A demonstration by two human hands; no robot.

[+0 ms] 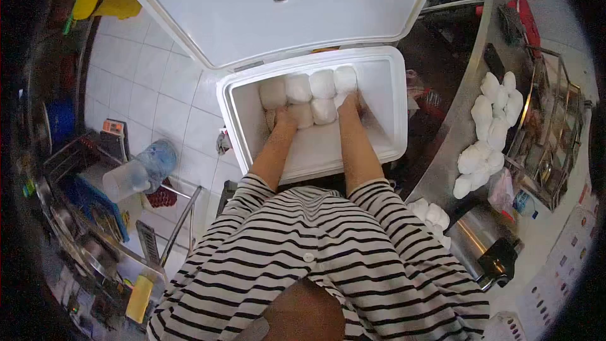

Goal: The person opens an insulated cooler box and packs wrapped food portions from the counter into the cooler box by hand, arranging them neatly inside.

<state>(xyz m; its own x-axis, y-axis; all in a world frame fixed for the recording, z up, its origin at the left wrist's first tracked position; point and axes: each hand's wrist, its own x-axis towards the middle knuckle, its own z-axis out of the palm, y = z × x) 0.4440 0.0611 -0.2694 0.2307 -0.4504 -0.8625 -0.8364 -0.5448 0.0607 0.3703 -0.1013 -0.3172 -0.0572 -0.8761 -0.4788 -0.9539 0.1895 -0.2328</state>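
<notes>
An open white cooler box (399,98) stands in front of me, with several rounded white bundles (323,84) lying in two rows along its far side. Both my arms reach down into it. My left hand (283,117) is at the left part of the nearer row, against a bundle; its fingers are hidden. At the right end of the rows, my right hand (349,103) touches a white bundle, and its fingers are mostly out of sight too. The raised lid (303,19) leans back beyond the box.
On the right, a metal counter (435,170) carries more white bundles (497,110) and a dark phone-like object (493,59). A steel container (473,233) stands at the lower right. To the left are a large water bottle (158,158), a metal rack and white floor tiles (151,91).
</notes>
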